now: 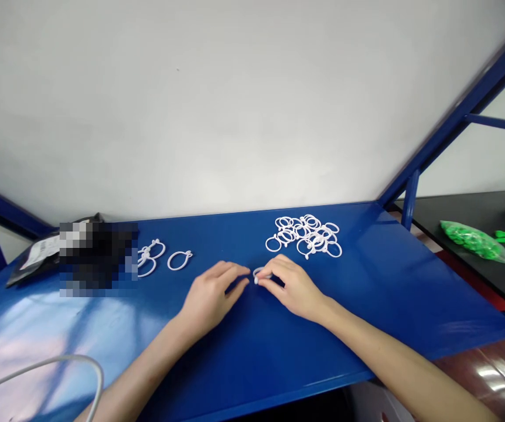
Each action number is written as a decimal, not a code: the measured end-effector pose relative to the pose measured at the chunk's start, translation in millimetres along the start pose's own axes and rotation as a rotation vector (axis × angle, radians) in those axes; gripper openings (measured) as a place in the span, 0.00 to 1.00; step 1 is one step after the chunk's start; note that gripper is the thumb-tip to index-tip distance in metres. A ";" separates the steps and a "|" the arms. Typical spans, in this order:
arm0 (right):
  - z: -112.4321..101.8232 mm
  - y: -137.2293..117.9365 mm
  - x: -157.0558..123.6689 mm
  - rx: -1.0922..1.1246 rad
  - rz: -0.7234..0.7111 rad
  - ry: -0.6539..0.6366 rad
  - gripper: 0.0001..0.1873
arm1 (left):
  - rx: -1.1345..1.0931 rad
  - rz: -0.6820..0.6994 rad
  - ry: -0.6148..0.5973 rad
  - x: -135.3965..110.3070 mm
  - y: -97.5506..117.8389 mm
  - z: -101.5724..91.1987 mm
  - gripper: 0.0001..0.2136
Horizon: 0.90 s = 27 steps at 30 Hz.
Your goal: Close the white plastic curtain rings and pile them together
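Between thumb and fingers, my right hand [294, 287] pinches a white plastic ring [256, 273] with a small knob, probably a curtain ring; most of it is hidden by the fingers. My left hand [212, 293] is just left of it, thumb and fingers apart, holding nothing and not touching the ring. Beyond my right hand lies a loose pile of similar white rings [286, 235]. To the left of my left hand, a single ring [177, 268] lies flat, and a few overlapping rings [157, 255] rest farther left.
A black plastic parcel [28, 264], partly pixelated, lies at the left of the blue table [244, 351]. A white cable [59, 357] crosses the near left. On a black table at right are a bag of green pieces [472, 239] and loose green pieces [502, 236]. Blue metal bars [437, 135] flank the table.
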State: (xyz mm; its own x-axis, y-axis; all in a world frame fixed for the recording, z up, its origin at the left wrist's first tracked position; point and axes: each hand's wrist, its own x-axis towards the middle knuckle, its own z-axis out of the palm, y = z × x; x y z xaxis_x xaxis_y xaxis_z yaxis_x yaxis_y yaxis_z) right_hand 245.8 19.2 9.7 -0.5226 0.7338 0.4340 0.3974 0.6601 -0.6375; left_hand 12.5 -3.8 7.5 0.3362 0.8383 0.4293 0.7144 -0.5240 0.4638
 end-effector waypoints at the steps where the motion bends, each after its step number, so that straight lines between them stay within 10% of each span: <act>1: -4.6 5.2 2.4 -0.074 -0.040 0.049 0.03 | 0.131 -0.008 0.041 2.6 -9.1 -6.5 0.11; 6: -37.0 44.9 8.4 -0.376 0.015 0.303 0.06 | 0.597 -0.313 0.010 4.4 -62.2 -35.9 0.21; 11: -51.2 67.6 7.4 -0.458 0.186 0.292 0.06 | 0.592 -0.348 -0.139 -0.1 -79.3 -42.0 0.19; 18: -35.9 30.4 5.4 -0.383 0.100 0.271 0.06 | 0.300 -0.176 -0.102 5.9 -45.5 -29.6 0.14; 27: -5.5 -14.3 -5.3 0.117 0.020 -0.123 0.07 | -0.494 -0.186 -0.275 -4.9 28.1 -15.6 0.08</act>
State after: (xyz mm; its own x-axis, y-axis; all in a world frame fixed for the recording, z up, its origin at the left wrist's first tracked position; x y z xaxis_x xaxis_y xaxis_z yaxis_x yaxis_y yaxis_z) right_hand 247.0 6.7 20.0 -0.6068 0.7165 0.3441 0.3216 0.6172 -0.7181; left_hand 21.3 -25.0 30.6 0.4271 0.8961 0.1203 0.4280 -0.3176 0.8461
